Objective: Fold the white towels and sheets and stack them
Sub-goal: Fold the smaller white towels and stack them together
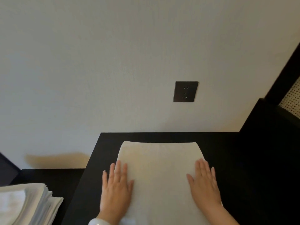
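Hands flat on a folded white towel

Folded white terry towel (159, 172) lies lengthwise on a black matte tabletop (227, 159), its far edge close to the pale wall and its near end running out of the bottom of the view. Both hands press on it with fingers straight and slightly spread, gripping nothing. The left hand (116, 187) lies along the towel's left edge, its outer fingers overhanging onto the dark surface; a white cuff or band (99, 222) shows at that wrist. The right hand (203, 184) rests flat on the towel's right edge. To the left, on a lower black surface (53, 177), sits a stack of folded white linens (27, 203), well apart from the towel. A dark square wall socket (185, 91) is mounted above the table. At the right stands black furniture with a perforated cane panel (290, 98)
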A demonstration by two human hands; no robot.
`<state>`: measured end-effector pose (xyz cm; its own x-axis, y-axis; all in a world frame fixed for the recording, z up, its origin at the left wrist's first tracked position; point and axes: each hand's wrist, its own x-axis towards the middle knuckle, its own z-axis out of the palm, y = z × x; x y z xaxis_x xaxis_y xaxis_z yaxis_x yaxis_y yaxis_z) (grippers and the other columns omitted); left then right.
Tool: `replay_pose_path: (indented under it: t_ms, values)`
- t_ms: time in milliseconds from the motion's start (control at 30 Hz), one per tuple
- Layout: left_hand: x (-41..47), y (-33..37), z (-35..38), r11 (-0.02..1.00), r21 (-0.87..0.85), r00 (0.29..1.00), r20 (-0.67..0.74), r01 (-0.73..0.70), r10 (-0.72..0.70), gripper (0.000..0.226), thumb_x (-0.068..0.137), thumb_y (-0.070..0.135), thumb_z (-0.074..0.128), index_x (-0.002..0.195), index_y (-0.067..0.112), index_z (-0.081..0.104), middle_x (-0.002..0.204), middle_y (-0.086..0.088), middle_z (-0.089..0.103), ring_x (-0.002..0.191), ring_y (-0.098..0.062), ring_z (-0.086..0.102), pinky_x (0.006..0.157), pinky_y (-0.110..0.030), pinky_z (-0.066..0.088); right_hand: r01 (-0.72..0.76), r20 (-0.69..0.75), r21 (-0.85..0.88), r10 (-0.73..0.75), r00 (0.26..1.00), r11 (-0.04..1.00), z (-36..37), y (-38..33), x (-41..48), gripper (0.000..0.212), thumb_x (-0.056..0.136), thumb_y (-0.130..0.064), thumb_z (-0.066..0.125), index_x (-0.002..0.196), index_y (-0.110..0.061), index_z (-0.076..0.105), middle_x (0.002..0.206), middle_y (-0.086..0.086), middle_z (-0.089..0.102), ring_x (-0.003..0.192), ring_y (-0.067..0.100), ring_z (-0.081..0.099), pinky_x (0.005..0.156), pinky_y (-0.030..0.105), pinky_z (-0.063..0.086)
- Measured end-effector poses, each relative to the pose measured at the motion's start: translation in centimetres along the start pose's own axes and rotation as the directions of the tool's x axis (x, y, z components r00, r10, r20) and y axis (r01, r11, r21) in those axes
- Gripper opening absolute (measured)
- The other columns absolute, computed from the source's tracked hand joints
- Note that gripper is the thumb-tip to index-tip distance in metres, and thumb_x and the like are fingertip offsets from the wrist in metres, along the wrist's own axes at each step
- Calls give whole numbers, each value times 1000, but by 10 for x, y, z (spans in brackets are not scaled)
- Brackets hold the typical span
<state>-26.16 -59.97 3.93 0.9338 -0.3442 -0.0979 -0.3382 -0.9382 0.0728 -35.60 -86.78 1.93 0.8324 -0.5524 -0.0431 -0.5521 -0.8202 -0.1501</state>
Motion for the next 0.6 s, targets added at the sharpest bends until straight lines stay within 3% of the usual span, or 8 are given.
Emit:
replay_pose_path:
  t_ms: [67, 167, 300, 333, 400, 467, 533, 600]
  values:
    - [-17, 24, 2, 995, -21, 995, 14, -95, 95, 83, 101, 50, -4, 132, 12, 62, 139, -14, 56, 125, -34, 57, 113, -44, 16, 86, 32, 72, -89, 996, 994, 9, -16, -15, 67, 102, -53, 11, 151, -17, -19, 160, -3, -24, 146, 11, -25, 117, 34, -21]
    - [-36, 17, 5, 988, -52, 989, 10, -146, 147, 77, 101, 51, -1, 135, 20, 60, 142, -7, 54, 127, -28, 56, 112, -39, 8, 160, 28, 34, -161, 987, 986, 19, -3, -37, 67, 100, -55, 7, 149, -19, -22, 160, -8, -25, 144, 7, -27, 113, 28, -28]
    - [-44, -29, 10, 999, -15, 999, 13, 31, -31, 73, 90, 60, -19, 153, 26, -12, 165, -2, -4, 152, -22, -3, 123, -44, -4, -15, -36, -63, 12, 999, 998, 8, 42, -50, 79, 83, -61, -17, 151, -19, -15, 162, -1, -14, 147, 12, -18, 123, 37, -9]
    - [-46, -30, 9, 998, -26, 998, 18, 65, -65, 75, 88, 59, -22, 153, 23, -12, 165, -5, -6, 152, -24, -5, 123, -46, -4, -51, -56, -91, 46, 997, 994, 8, 45, -53, 82, 81, -61, -19, 151, -18, -15, 163, 1, -13, 147, 14, -17, 123, 39, -7]
    - [-57, -12, 3, 1000, -15, 1000, -19, -5, 5, 86, 92, 57, -18, 155, 13, 22, 161, -13, 21, 149, -31, 20, 122, -48, 8, -12, -63, -69, 7, 998, 998, 11, 30, -63, 81, 84, -61, -18, 151, -17, -16, 162, 1, -17, 147, 15, -22, 122, 38, -12]
    - [-73, 16, 6, 982, -82, 985, -8, -170, 169, 73, 100, 53, 2, 147, 15, 43, 154, -14, 37, 141, -35, 37, 115, -46, 14, 93, 2, 81, -93, 996, 992, 18, 6, -80, 76, 86, -63, -12, 150, -24, -20, 160, -7, -24, 144, 6, -28, 117, 32, -19]
    - [-84, 25, 19, 941, -88, 945, -12, -326, 327, 64, 98, 56, 7, 155, 30, 17, 163, -2, 6, 150, -29, 10, 116, -41, 0, 177, 63, 139, -187, 980, 974, 24, -4, -93, 74, 86, -66, -12, 149, -28, -21, 158, -13, -25, 142, -1, -29, 116, 27, -20]
    - [-87, 9, 29, 943, -109, 949, 4, -314, 316, 63, 94, 63, -2, 152, 41, -13, 159, 10, -22, 148, -17, -20, 116, -39, -13, 210, 42, 94, -215, 976, 973, 24, 8, -100, 77, 83, -67, -17, 150, -30, -19, 158, -14, -24, 140, -3, -30, 116, 26, -18]
